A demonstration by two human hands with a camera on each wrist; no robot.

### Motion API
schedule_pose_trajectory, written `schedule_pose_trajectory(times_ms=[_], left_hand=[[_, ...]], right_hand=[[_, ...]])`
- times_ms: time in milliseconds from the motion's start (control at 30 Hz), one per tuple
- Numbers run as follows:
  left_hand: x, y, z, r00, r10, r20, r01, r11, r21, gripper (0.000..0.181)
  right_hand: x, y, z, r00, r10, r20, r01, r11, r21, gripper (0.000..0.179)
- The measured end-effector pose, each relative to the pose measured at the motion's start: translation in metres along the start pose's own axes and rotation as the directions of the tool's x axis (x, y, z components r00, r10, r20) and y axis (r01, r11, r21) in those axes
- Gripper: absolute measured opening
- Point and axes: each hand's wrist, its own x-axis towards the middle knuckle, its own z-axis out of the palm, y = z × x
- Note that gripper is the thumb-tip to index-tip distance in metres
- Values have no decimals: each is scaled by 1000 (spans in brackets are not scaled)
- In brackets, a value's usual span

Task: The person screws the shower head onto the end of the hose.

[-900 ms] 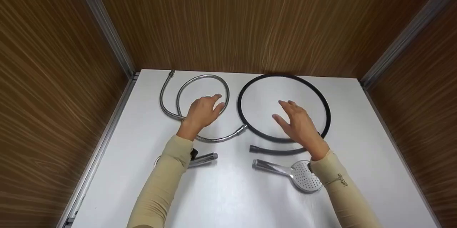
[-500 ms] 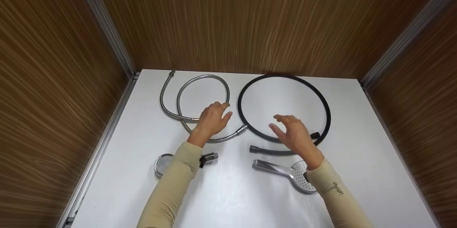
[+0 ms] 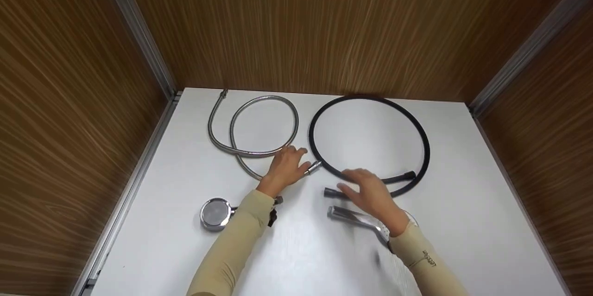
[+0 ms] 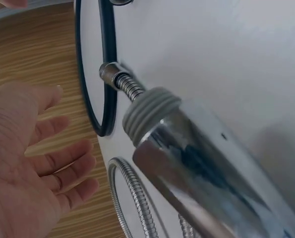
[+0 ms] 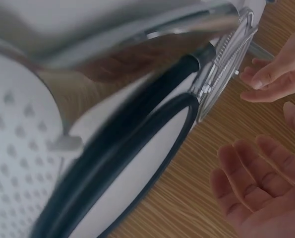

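Note:
My left hand [image 3: 286,168] hovers over the lower part of a silver metal shower hose [image 3: 296,122], near its end fitting, fingers relaxed and holding nothing. Over the near side of a coiled black shower hose [image 3: 427,148] is my right hand [image 3: 370,194], also holding nothing. Below the left hand lies a chrome shower head [image 3: 216,214], its handle partly hidden by my sleeve; the left wrist view shows its threaded handle end [image 4: 152,114] close up. A second shower head [image 3: 352,216], with a perforated face [image 5: 18,148], lies under my right wrist, mostly covered there.
Everything lies on a white table [image 3: 296,259]. A wood-grain panel [image 3: 296,27] rises behind it, with further panels left and right. Metal rails [image 3: 139,32] run along the corners.
Both hands have drawn back toward the near side, the left also shifting right and the right shifting left. The hoses and shower heads stay where they were.

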Motion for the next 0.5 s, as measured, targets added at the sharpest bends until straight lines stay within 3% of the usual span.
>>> schedule_pose_trajectory(times_ms=[300,500], left_hand=[[3,5,12,995,-57,82,55,998,21,42],[2,7,22,995,-66,81,65,998,7,43]], right_hand=[[-17,5,18,999,-41,35,42,999,-17,41],[-24,5,27,997,-41,59,44,998,-45,41]])
